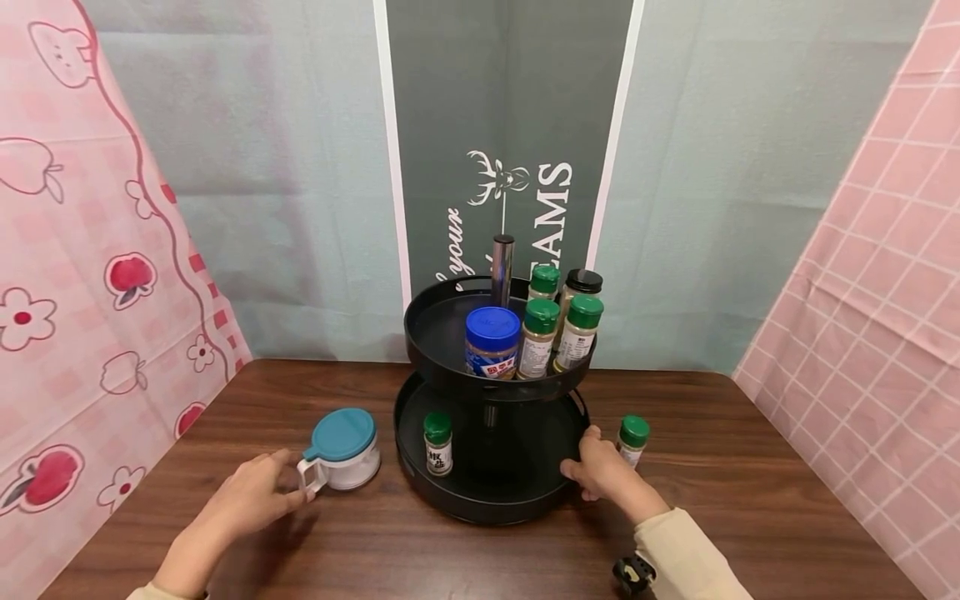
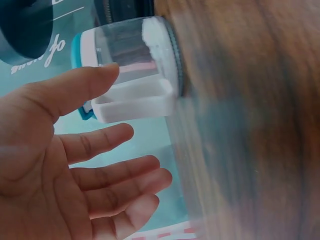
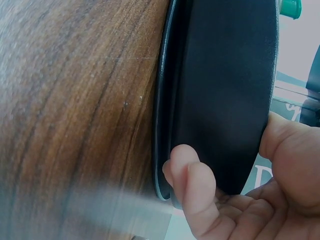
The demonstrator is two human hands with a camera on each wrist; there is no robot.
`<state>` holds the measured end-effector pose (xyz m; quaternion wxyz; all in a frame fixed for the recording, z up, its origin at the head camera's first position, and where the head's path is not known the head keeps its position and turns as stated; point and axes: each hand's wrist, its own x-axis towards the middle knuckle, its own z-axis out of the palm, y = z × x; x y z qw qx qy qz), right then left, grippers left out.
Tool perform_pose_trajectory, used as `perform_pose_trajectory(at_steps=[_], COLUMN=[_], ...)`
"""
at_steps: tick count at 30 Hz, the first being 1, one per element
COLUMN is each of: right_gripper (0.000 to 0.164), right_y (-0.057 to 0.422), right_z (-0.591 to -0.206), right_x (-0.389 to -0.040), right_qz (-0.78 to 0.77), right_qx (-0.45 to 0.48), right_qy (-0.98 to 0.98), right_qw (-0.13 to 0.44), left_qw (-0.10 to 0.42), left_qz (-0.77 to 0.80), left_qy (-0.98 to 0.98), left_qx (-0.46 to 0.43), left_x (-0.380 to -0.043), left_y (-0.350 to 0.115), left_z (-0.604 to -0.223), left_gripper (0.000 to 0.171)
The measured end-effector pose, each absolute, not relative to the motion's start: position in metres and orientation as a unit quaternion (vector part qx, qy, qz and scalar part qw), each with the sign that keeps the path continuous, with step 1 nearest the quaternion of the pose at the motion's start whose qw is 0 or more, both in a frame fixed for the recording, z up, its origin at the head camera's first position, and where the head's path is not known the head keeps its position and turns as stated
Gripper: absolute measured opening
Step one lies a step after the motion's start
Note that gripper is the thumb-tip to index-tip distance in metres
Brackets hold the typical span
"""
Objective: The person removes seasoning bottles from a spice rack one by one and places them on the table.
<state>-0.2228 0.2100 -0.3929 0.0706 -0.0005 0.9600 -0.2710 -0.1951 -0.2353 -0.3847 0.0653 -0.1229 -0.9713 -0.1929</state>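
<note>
My left hand point(image 1: 251, 497) is beside the handle of a clear seasoning jar point(image 1: 354, 473) with a teal lid. In the left wrist view its fingers are spread and relaxed, and the thumb is near or against the white handle point(image 2: 135, 102); contact is hard to tell. White contents show inside the jar. At the right side of a black two-tier rotating rack point(image 1: 480, 510), my right hand point(image 1: 606, 468) holds the lower tray's rim. In the right wrist view the thumb lies at the upper edge and curled fingers point(image 3: 197, 190) rest against the outer wall.
A green-capped spice bottle point(image 1: 438, 450) stands on the lower tray. The upper tray bears a blue-lidded jar point(image 1: 492, 337) and several spice bottles point(image 1: 576, 337). Another green-capped bottle point(image 1: 633, 433) stands on the wooden table point(image 1: 720, 500), partly behind my right hand. Curtains surround the table.
</note>
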Motion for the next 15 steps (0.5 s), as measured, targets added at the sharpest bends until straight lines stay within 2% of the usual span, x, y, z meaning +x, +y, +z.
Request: perform_pose_trajectory(at_steps=[15], right_gripper=[0.079], right_y=[0.211], right_z=[-0.393], right_x=[-0.223], right_qz=[-0.273], right_qx=[0.003], right_qy=[0.959], right_qw=[0.071], left_qw=[0.084], left_qz=[-0.218], left_qy=[-0.963], left_qx=[-0.131], left_x=[-0.201], left_y=[-0.228], left_z=[-0.371], left_gripper=[0.043])
